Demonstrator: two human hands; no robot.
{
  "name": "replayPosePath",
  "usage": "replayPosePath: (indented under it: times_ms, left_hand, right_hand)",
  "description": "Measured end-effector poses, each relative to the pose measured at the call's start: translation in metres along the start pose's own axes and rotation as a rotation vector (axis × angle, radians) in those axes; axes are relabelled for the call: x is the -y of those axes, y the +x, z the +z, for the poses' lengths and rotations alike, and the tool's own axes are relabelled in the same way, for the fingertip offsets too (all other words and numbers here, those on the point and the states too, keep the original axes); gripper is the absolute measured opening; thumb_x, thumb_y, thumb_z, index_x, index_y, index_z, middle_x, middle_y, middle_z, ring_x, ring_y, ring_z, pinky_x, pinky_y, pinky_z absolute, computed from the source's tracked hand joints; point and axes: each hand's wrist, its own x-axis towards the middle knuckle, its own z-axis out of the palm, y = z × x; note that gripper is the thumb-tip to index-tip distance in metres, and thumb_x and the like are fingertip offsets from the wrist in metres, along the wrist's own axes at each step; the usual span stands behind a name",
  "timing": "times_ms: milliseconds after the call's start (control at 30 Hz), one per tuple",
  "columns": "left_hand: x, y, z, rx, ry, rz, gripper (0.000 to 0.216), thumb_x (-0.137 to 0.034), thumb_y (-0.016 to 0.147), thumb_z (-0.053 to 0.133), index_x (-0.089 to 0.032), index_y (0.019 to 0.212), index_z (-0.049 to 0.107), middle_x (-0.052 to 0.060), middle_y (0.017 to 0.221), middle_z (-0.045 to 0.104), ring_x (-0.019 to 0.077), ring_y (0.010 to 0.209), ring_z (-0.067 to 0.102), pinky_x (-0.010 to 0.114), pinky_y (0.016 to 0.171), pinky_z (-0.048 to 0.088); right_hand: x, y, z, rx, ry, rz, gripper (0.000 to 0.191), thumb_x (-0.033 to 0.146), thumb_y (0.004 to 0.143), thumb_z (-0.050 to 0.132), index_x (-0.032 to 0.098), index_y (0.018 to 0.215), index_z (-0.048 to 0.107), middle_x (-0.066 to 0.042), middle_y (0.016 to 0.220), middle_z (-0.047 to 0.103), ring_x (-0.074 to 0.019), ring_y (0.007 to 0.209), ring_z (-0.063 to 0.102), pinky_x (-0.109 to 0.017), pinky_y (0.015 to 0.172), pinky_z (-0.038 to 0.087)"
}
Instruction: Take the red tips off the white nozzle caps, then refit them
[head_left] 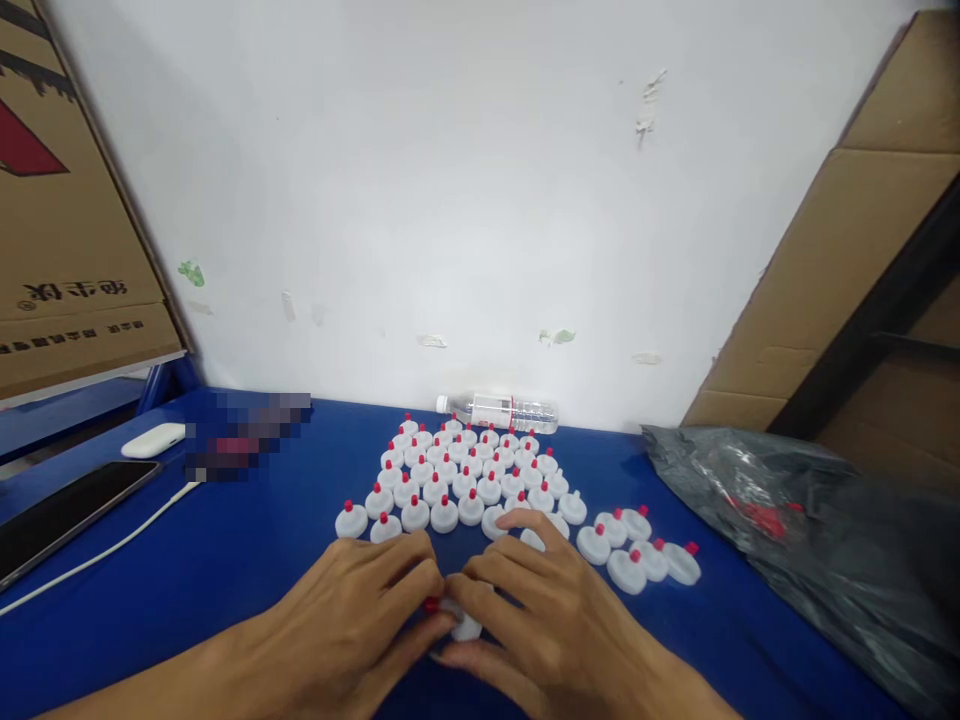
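Note:
Close to me, my left hand [367, 610] and my right hand [551, 615] meet over one white round plastic piece [467, 628]. The fingers of my right hand wrap round its body. My left thumb and forefinger pinch at a small red cap [432, 605] on its left side. Fingers hide part of the piece. Just beyond my hands, several similar white pieces [443, 515] stand in rows, most with a red cap on top. A few, such as one white piece [573, 507], show a bare white stem. Another small group of capped pieces [627, 571] lies to the right.
A clear plastic bottle [499, 412] lies along the wall. At right, a dark grey plastic bag [810, 560] holds a clear bag with red caps [769, 520]. A phone [67, 515], white case [154, 441] and cable [97, 560] lie left. Cardboard [795, 250] borders the blue table.

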Motion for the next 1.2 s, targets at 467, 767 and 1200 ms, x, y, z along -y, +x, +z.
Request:
replayPosePath:
  times_ms: [467, 767, 1200]
  left_hand:
    - [0.024, 0.005, -0.002, 0.127, -0.053, -0.208, 0.024, -0.024, 0.110, 0.034, -0.024, 0.102, 0.057, 0.003, 0.099, 0.061, 0.0181, 0.079, 0.059, 0.029, 0.060, 0.037]
    - [0.028, 0.002, 0.003, 0.178, -0.031, -0.172, 0.021, -0.021, 0.108, 0.042, -0.024, 0.113, 0.062, 0.005, 0.108, 0.064, 0.0205, 0.094, 0.060, 0.029, 0.070, 0.046]
    - [0.022, 0.002, -0.003, 0.040, -0.110, -0.179, 0.023, -0.015, 0.104, 0.042, -0.025, 0.115, 0.060, 0.005, 0.107, 0.065, 0.0199, 0.090, 0.059, 0.031, 0.072, 0.048]
  right_hand:
    - [-0.112, -0.051, -0.056, 0.198, -0.350, 0.675, 0.017, 0.034, 0.101, 0.053, 0.024, 0.101, 0.066, -0.003, 0.086, 0.076, -0.0247, 0.081, 0.072, -0.052, 0.101, 0.044]
    - [-0.118, -0.055, -0.067, 0.234, -0.270, 0.769, 0.034, 0.050, 0.098, 0.055, 0.023, 0.108, 0.073, -0.008, 0.101, 0.077, -0.0299, 0.097, 0.071, -0.045, 0.087, 0.052]
    - [-0.093, -0.036, -0.087, 0.319, 0.240, 0.684, 0.025, 0.047, 0.101, 0.056, 0.026, 0.092, 0.067, -0.005, 0.106, 0.075, -0.0242, 0.101, 0.071, -0.037, 0.085, 0.057]
